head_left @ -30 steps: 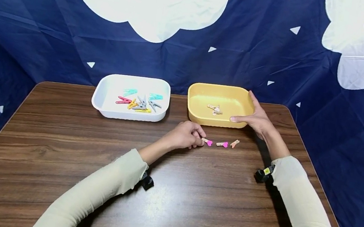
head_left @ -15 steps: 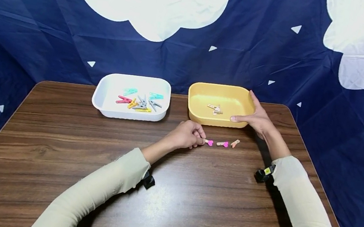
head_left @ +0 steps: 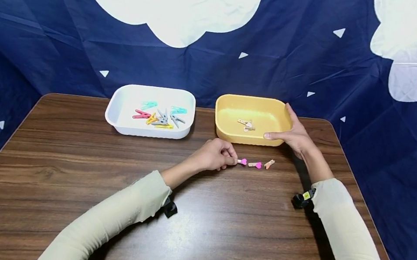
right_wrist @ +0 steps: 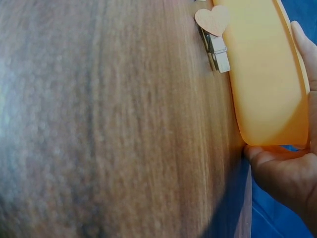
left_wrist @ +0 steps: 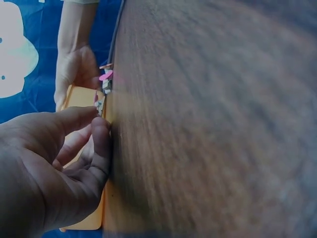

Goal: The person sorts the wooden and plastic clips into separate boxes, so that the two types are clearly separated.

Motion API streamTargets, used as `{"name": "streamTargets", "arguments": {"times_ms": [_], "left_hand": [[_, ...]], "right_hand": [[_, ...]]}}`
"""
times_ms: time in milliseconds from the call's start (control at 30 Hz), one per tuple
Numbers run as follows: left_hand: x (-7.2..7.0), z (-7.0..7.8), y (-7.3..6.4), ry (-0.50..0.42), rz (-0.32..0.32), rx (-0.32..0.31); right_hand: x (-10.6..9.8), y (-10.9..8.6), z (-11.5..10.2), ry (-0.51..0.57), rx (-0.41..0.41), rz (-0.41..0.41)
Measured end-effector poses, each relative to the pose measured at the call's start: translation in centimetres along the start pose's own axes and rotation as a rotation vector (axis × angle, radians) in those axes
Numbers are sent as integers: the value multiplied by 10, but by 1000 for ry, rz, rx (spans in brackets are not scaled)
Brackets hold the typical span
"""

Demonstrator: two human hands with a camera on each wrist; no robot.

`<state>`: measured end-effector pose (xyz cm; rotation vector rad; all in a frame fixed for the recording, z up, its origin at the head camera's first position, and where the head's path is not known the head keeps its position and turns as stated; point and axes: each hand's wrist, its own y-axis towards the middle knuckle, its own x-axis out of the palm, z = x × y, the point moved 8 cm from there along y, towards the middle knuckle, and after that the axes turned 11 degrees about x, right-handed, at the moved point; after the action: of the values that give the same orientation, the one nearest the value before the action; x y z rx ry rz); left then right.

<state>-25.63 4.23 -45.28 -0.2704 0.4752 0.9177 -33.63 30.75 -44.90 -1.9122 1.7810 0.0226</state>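
Note:
Thumb and fingertips of my left hand [head_left: 215,155] pinch the end of a small wooden clothespin with a pink heart [head_left: 243,162], low over the table. In the left wrist view the pinched clothespin [left_wrist: 99,105] pokes out past the fingertips. A second pink-heart clothespin [head_left: 255,165] and an orange-heart clothespin [head_left: 269,164] lie to its right. My right hand [head_left: 297,138] grips the right end of the yellow plastic tray [head_left: 228,133], thumb at the front and fingers at the back. In the right wrist view the orange-heart clothespin [right_wrist: 214,37] lies beside the tray.
A few small wooden clothespins [head_left: 246,125] lie in the yellow tray. To its left stands a white tray [head_left: 122,125] with several coloured plastic clothespins [head_left: 160,119]. A dark blue curtain [head_left: 200,72] hangs behind the brown wooden table [head_left: 68,173].
The pinched pink-heart clothespin has shifted slightly right and its heart has turned a little away from me. My right hand and both trays have stayed put.

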Motion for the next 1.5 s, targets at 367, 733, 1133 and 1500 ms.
{"name": "streamTargets", "arguments": {"times_ms": [367, 733, 1133, 1500], "left_hand": [[1, 4, -1, 5, -47, 32], [8, 20, -2, -18, -73, 134], [4, 47, 1, 31, -40, 243], [-18, 71, 18, -50, 32, 286]], "right_hand": [[1, 0, -1, -19, 7, 4], [2, -1, 0, -10, 4, 4], [1, -5, -2, 19, -1, -1], [3, -5, -2, 27, -3, -10]]}}
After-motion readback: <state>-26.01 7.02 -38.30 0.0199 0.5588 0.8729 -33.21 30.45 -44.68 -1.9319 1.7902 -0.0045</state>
